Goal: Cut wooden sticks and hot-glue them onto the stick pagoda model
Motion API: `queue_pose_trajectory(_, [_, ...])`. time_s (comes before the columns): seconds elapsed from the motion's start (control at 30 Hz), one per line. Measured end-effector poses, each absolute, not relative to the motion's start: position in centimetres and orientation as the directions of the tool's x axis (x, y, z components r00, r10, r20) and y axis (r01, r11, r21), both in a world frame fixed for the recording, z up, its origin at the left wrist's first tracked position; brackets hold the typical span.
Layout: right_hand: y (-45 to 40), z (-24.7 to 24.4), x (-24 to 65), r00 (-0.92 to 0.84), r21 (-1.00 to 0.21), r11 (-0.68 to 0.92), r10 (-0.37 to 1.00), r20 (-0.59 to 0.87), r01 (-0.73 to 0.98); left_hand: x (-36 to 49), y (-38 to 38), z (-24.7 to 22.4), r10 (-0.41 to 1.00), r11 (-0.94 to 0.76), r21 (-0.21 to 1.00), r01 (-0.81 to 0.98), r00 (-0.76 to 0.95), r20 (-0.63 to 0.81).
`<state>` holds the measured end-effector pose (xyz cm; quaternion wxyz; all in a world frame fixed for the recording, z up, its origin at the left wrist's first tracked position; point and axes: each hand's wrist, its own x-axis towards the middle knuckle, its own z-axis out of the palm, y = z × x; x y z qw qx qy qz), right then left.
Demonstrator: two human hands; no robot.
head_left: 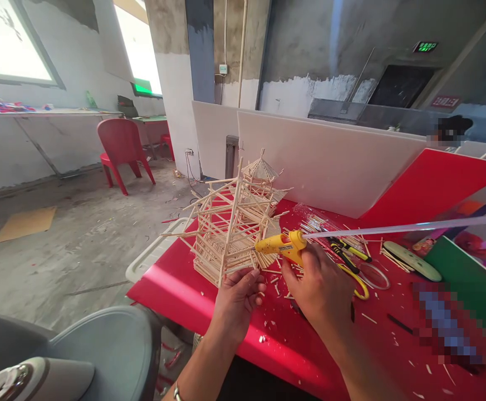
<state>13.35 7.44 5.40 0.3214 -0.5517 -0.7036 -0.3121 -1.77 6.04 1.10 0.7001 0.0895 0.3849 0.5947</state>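
A yellow glue gun [282, 244] with a long clear glue stick [405, 227] out of its back is gripped in my right hand [320, 284]. Its nozzle points left, at the lower part of a tower-like model of thin wooden sticks [234, 228]. My left hand [240, 292] is just below the nozzle at the model's near edge, thumb and fingers pinched together; what they hold, if anything, is too small to tell. Behind the front part of the model rises a pointed stick roof [260, 169].
The red table [176, 284] carries pliers [345, 256], a green oval case [412, 260], loose sticks and scraps. White boards [309, 156] stand behind it. At the lower left is a grey stool [109, 351] with a white bottle [54, 379]. A person's head shows beyond the boards.
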Motion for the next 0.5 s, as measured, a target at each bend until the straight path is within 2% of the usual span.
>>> queue_pose_trajectory(0.5, [7.29,5.54,13.29,-0.254,0.147,0.233,0.543,0.801,0.961,-1.72,5.84,0.83,0.903,0.268,0.595,-0.757,-0.018,-0.429])
